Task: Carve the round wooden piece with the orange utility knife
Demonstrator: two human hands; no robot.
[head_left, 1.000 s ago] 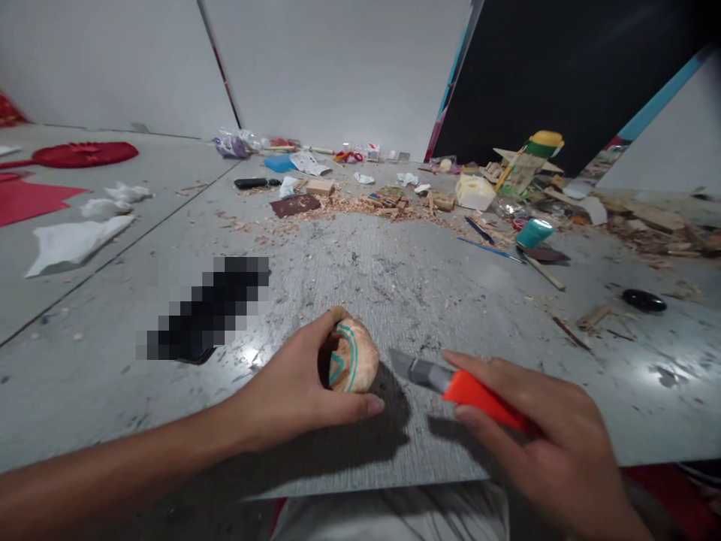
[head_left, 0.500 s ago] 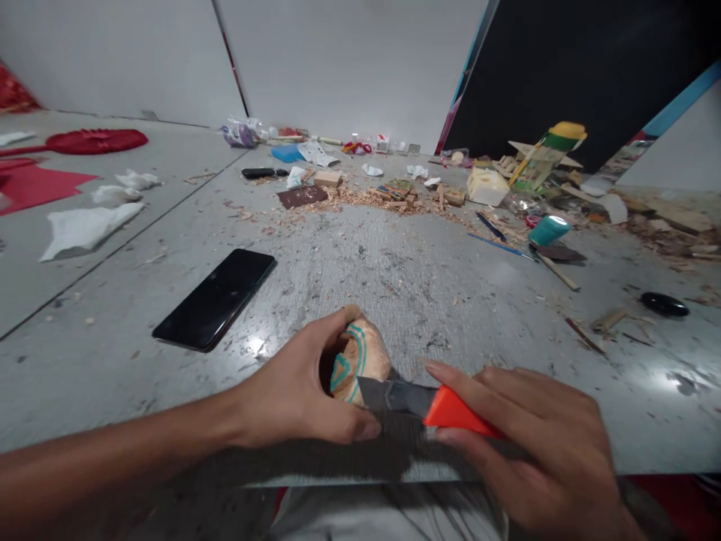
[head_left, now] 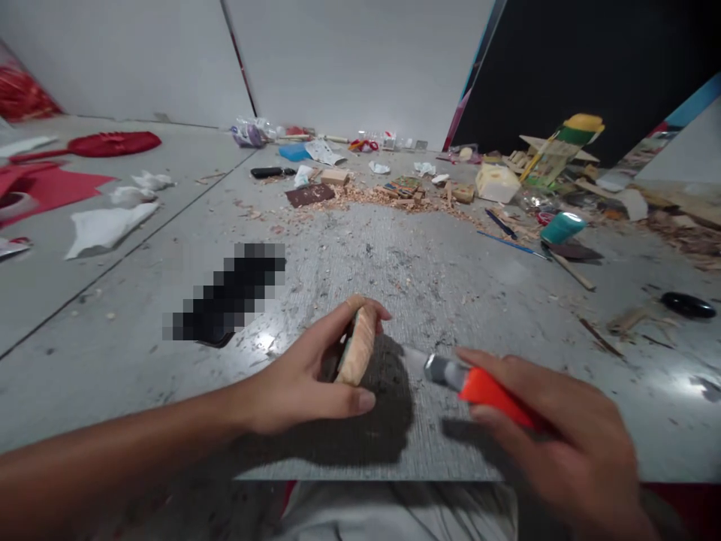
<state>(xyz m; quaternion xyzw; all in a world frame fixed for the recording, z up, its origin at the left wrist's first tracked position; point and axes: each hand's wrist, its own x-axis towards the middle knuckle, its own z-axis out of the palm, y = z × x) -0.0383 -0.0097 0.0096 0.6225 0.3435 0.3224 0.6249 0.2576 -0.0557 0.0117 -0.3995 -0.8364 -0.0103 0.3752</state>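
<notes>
My left hand [head_left: 307, 376] grips a small pale wooden piece [head_left: 358, 347] between thumb and fingers, holding it on edge above the grey mat [head_left: 428, 285]. My right hand [head_left: 563, 436] is closed around an orange-handled craft knife [head_left: 478, 385]. Its grey blade points left toward the wooden piece and stops a short gap from it.
A dark phone [head_left: 228, 297] lies left of my hands. Wood shavings [head_left: 383, 199], blocks, a teal roll [head_left: 563, 225], brushes and a wooden model [head_left: 555, 150] crowd the far and right side. White tissues [head_left: 107, 225] and red paper [head_left: 50, 184] lie at left. A black oval object [head_left: 687, 304] sits right.
The knife blade has drawn back to the right, away from the wooden piece. My left hand turned the piece so its edge faces me and the teal markings no longer show.
</notes>
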